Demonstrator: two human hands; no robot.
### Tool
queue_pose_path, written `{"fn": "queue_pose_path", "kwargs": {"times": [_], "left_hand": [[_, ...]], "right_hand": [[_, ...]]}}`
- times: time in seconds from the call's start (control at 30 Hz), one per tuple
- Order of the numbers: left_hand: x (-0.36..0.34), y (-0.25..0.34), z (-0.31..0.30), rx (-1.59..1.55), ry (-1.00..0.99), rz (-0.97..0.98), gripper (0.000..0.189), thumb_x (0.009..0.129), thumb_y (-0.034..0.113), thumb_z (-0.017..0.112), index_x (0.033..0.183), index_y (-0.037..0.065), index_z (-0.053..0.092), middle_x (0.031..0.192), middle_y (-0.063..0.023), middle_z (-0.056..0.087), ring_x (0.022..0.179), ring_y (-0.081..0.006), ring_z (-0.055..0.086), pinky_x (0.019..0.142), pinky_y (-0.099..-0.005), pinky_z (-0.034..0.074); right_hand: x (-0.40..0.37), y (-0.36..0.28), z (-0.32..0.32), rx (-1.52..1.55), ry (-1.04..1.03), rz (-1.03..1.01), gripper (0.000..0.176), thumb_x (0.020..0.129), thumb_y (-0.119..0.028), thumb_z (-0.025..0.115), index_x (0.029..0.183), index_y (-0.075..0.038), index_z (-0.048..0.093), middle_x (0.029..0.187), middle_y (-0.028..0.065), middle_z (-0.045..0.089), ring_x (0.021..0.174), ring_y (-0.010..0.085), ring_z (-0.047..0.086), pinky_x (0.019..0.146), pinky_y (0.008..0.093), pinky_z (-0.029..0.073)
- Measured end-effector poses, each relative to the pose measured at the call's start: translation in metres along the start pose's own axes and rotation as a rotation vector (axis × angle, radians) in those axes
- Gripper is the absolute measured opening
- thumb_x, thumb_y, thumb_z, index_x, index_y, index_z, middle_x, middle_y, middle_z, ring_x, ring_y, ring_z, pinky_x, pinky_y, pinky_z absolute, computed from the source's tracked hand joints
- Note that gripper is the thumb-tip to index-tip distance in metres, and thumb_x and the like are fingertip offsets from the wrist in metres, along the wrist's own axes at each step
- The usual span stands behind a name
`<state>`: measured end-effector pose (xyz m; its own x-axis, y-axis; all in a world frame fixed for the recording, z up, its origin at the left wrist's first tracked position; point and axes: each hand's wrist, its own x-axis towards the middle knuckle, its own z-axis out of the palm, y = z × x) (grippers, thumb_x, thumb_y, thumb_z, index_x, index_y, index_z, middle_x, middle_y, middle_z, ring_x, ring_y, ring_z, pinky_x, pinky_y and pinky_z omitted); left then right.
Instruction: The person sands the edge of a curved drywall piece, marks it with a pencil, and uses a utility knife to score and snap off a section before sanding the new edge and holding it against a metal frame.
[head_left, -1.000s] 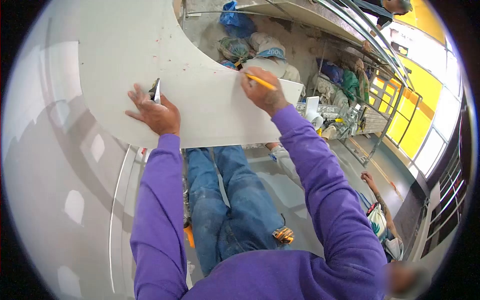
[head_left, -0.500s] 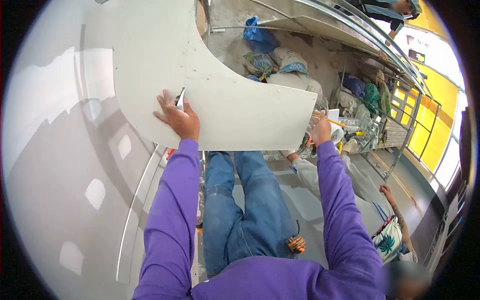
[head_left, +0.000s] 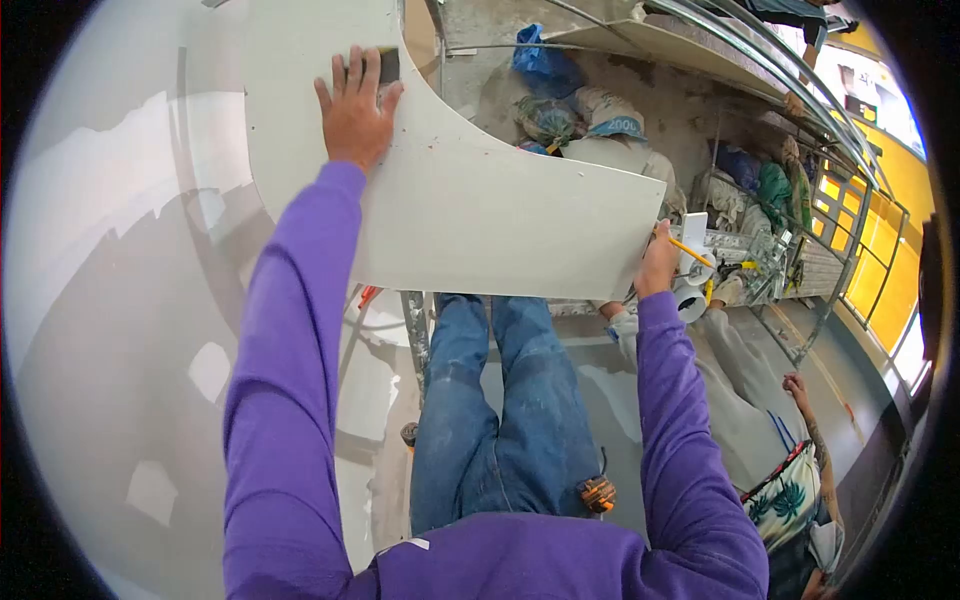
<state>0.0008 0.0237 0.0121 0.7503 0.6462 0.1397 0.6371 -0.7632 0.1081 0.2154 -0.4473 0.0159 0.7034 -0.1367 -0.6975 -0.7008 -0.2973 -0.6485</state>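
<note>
A large off-white board (head_left: 500,225) with a curved cut-out edge lies across in front of me, above my knees. My left hand (head_left: 360,110) rests flat on its upper left part, fingers stretched and spread. Beside the index finger shows a dark rectangular piece (head_left: 390,66), partly covered by the hand; its kind I cannot make out. At the board's right end my right hand (head_left: 655,262) is closed around the edge. A yellow pencil (head_left: 692,251) sticks out to the right from between its fingers.
Metal scaffold rails (head_left: 780,75) run along the upper right. A blue plastic bag (head_left: 545,68) and sacks lie beyond the board. A person in a palm-print garment (head_left: 790,490) is at lower right. A patched grey wall (head_left: 130,330) stands on the left.
My left hand has slid up the board, away from me, and its fingers have straightened; the dark piece has moved along with it. My right hand stays at the board's right end.
</note>
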Motion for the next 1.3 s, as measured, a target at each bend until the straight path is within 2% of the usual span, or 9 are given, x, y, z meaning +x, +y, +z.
{"fn": "queue_pose_path", "kwargs": {"times": [0.27,0.47,0.57,0.8,0.97,1.1,1.13,1.2,1.3], "left_hand": [[-0.167,0.048,-0.015,-0.086,-0.246,-0.098,0.066,0.107,0.038,0.050,0.164,0.009,0.033,0.170,-0.0172,0.030,0.158,-0.0434,0.020,0.127,-0.0633,0.008],[-0.016,0.033,-0.001,0.044,-0.035,-0.187,0.055,0.110,0.035,0.045,0.159,0.010,0.040,0.165,-0.0133,0.039,0.155,-0.0416,0.029,0.123,-0.0662,0.019],[0.001,0.026,0.003,-0.003,0.023,-0.163,0.054,0.110,0.035,0.045,0.158,0.010,0.042,0.165,-0.0128,0.040,0.153,-0.0411,0.031,0.123,-0.0658,0.021],[-0.167,0.047,-0.023,-0.063,-0.188,-0.157,0.057,0.105,0.027,0.056,0.158,0.011,0.043,0.168,-0.0105,0.037,0.157,-0.0394,0.027,0.126,-0.0637,0.013],[-0.127,0.041,-0.026,-0.192,-0.064,-0.159,0.055,0.101,0.021,0.062,0.154,0.010,0.049,0.160,-0.0094,0.049,0.152,-0.0380,0.036,0.125,-0.0614,0.021],[-0.120,0.040,-0.031,-0.322,0.039,-0.230,0.048,0.099,0.016,0.061,0.144,0.001,0.054,0.150,-0.0164,0.056,0.145,-0.0362,0.046,0.123,-0.0570,0.027],[-0.121,0.037,-0.030,-0.305,0.072,-0.228,0.049,0.099,0.016,0.060,0.142,-0.007,0.053,0.142,-0.0284,0.057,0.136,-0.0413,0.051,0.118,-0.0516,0.036],[-0.123,0.035,-0.028,-0.402,0.073,-0.350,0.052,0.099,0.020,0.060,0.143,-0.005,0.050,0.141,-0.0271,0.056,0.135,-0.0415,0.050,0.117,-0.0514,0.035],[-0.121,0.036,-0.025,-0.376,0.047,-0.361,0.057,0.099,0.024,0.060,0.145,-0.007,0.046,0.140,-0.0278,0.055,0.132,-0.0438,0.050,0.115,-0.0522,0.037]], "right_hand": [[0.005,0.008,0.000,0.074,0.006,0.031,0.050,0.111,-0.044,0.050,0.123,0.000,0.069,0.116,0.0079,0.071,0.102,0.0174,0.065,0.092,0.0335,0.052],[0.003,0.004,0.001,0.056,-0.003,0.019,0.050,0.111,-0.044,0.050,0.123,0.001,0.069,0.117,0.0064,0.071,0.105,0.0168,0.064,0.094,0.0334,0.050],[-0.002,0.002,0.005,0.098,-0.005,0.019,0.050,0.111,-0.044,0.050,0.123,0.000,0.070,0.116,0.0057,0.071,0.104,0.0161,0.064,0.093,0.0332,0.050],[0.009,0.013,0.001,0.056,0.053,-0.011,0.050,0.111,-0.045,0.050,0.121,0.000,0.071,0.109,0.0051,0.073,0.098,0.0161,0.065,0.089,0.0327,0.052],[0.002,0.007,-0.001,0.042,-0.034,-0.007,0.052,0.112,-0.045,0.046,0.125,-0.001,0.069,0.112,0.0057,0.072,0.099,0.0164,0.065,0.091,0.0326,0.052],[0.011,0.018,-0.008,0.108,-0.132,-0.058,0.054,0.112,-0.047,0.045,0.129,0.000,0.067,0.115,0.0058,0.072,0.101,0.0171,0.065,0.092,0.0333,0.051],[0.018,0.024,-0.010,0.096,-0.144,-0.078,0.055,0.112,-0.048,0.045,0.130,-0.001,0.067,0.114,0.0061,0.072,0.102,0.0172,0.065,0.093,0.0339,0.051],[0.029,0.031,-0.017,0.068,-0.160,-0.116,0.055,0.112,-0.049,0.044,0.132,-0.002,0.066,0.114,0.0066,0.072,0.104,0.0175,0.065,0.095,0.0350,0.050],[0.002,0.002,-0.027,-0.517,-0.031,-0.170,0.048,0.113,-0.040,0.043,0.139,-0.004,0.061,0.119,0.0129,0.072,0.106,0.0269,0.067,0.095,0.0406,0.051]]}}
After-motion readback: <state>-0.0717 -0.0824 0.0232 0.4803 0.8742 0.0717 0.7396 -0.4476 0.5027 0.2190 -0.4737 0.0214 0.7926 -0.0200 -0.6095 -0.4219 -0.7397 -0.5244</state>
